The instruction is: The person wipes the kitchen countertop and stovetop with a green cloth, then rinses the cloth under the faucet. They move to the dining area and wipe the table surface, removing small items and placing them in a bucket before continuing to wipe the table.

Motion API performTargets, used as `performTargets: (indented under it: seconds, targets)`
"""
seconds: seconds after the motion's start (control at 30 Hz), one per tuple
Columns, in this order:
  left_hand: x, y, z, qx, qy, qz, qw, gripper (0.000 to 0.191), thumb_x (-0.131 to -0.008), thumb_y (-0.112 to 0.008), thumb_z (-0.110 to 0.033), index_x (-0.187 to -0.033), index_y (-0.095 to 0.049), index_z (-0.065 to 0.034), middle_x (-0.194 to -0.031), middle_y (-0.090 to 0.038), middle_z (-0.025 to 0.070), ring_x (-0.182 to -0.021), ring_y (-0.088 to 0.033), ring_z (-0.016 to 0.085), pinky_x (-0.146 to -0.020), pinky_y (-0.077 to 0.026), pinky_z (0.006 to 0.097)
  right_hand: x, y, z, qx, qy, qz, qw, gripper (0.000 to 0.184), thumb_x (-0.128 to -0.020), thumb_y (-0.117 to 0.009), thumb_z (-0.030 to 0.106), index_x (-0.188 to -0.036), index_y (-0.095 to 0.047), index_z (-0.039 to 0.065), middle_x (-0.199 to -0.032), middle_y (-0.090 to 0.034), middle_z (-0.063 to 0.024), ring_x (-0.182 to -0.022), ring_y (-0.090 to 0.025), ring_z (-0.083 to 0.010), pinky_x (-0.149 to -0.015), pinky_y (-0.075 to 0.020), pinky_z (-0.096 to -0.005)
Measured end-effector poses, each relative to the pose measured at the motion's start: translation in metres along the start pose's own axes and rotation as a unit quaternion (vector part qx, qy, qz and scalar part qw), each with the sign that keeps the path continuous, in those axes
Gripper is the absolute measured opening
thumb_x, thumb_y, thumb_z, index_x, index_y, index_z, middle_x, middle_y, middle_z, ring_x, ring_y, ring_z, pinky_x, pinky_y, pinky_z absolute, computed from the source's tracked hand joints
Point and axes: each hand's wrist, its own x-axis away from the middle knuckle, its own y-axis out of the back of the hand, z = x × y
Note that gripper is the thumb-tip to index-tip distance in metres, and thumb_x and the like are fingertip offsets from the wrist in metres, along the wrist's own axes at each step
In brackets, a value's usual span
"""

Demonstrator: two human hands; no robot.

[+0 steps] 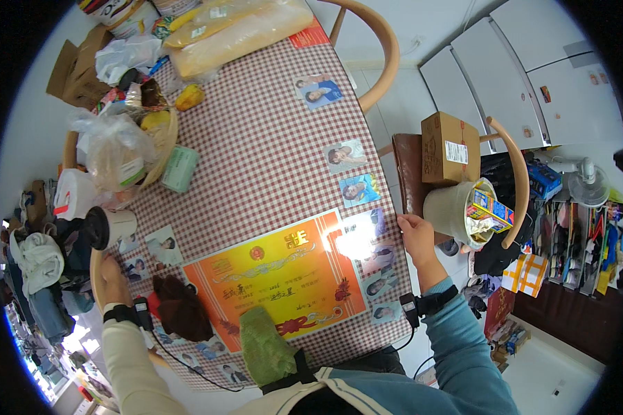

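Observation:
My right hand [416,236] is at the right edge of the table, its thumb and fingertips closed on the rim of the red-and-white checked tablecloth [259,140]. At the left edge, beside a curved wooden chair back [97,280], is my left hand [113,280]; its fingers are partly hidden. Between the hands lies an orange and yellow certificate [270,270] bearing writing, with bright glare at its upper right corner. A dark brown cloth item [181,308] covers its left side. A green fuzzy cloth [265,342] overlaps its near edge. Portrait photos [361,190] line both table sides.
On the left stand a lidded cup [119,225], a green tissue pack [180,168] and a basket [170,140] with plastic bags. Long plastic-wrapped packages [244,39] lie at the far end. Right of the table, a chair seat [410,171] bears a cardboard box [449,148] and a filled bin [446,210].

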Motion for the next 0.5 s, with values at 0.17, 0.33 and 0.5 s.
performTargets:
  seconds: [0.17, 0.33, 0.5]
  targets:
    - [-0.013, -0.019, -0.005, -0.188, 0.000, -0.084, 0.979, 0.044, -0.099, -0.047, -0.028, -0.135, -0.049, -0.0022, -0.124, -0.056, 0.0055, -0.104, -0.054, 0.016, -0.087, -0.043, 0.0265, 0.010, 0.002, 0.008, 0.010, -0.013, -0.004, 1.000, 0.026, -0.090, -0.066, 0.017, -0.107, -0.070, -0.001, -0.090, -0.072, -0.0102, -0.079, -0.065, -0.0149, -0.071, -0.0502, -0.0279]
    - [-0.029, 0.008, 0.013, -0.157, 0.098, -0.100, 0.978, 0.037, -0.098, -0.045, -0.029, -0.125, -0.055, -0.0043, -0.113, -0.061, 0.0061, -0.094, -0.058, 0.017, -0.079, -0.046, 0.0278, 0.016, -0.004, 0.022, 0.099, 0.032, -0.034, 0.994, 0.028, -0.088, -0.066, 0.014, -0.110, -0.069, -0.002, -0.093, -0.072, -0.0081, -0.081, -0.066, -0.0137, -0.074, -0.0505, -0.0270]
    - [-0.057, 0.031, 0.023, -0.051, 0.149, -0.182, 0.971, 0.039, -0.096, -0.049, -0.034, -0.115, -0.064, -0.0041, -0.105, -0.066, 0.0077, -0.093, -0.060, 0.020, -0.080, -0.047, 0.0353, 0.018, -0.004, 0.025, 0.067, 0.041, -0.024, 0.997, 0.033, -0.083, -0.068, 0.018, -0.113, -0.070, 0.003, -0.096, -0.073, -0.0137, -0.088, -0.070, -0.0224, -0.079, -0.0521, -0.0335]
